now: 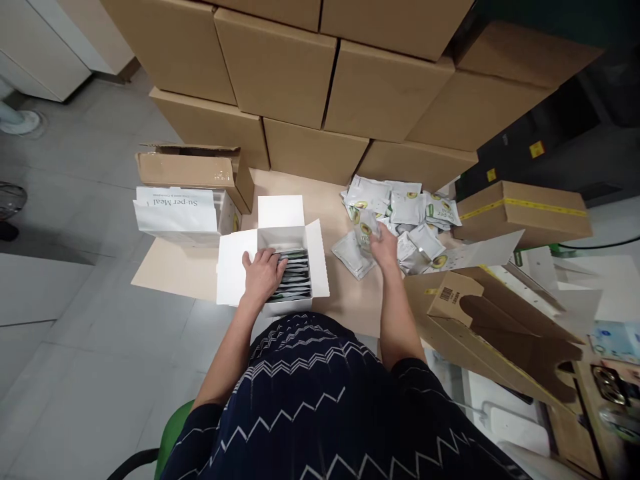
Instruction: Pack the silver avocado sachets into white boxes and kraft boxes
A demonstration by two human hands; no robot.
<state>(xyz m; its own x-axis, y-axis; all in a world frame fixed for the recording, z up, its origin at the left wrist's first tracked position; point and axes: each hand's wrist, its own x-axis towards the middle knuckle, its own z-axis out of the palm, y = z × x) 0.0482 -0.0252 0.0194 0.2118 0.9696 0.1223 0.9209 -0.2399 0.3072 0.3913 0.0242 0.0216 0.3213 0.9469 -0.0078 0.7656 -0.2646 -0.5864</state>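
An open white carton (283, 307) stands on the table in front of me, its flaps folded outward. Inside it, several flat sachets (294, 275) are lined up on edge. My left hand (263, 272) rests at the carton's left side, fingers spread over the ends of the sachets. To the right, my right hand (384, 247) grips a white sachet with an avocado picture (365, 227) by its edge. Beneath and behind it spreads a loose pile of similar sachets (406, 203). A few sachets (351, 254) lie flat just left of that hand.
Stacked brown cardboard boxes (277, 70) form a wall behind the table. At the left stand a white carton with printing (175, 212) and an opened brown box (185, 169). An open cardboard box (500, 320) leans at the right, near a yellow-taped box (525, 210).
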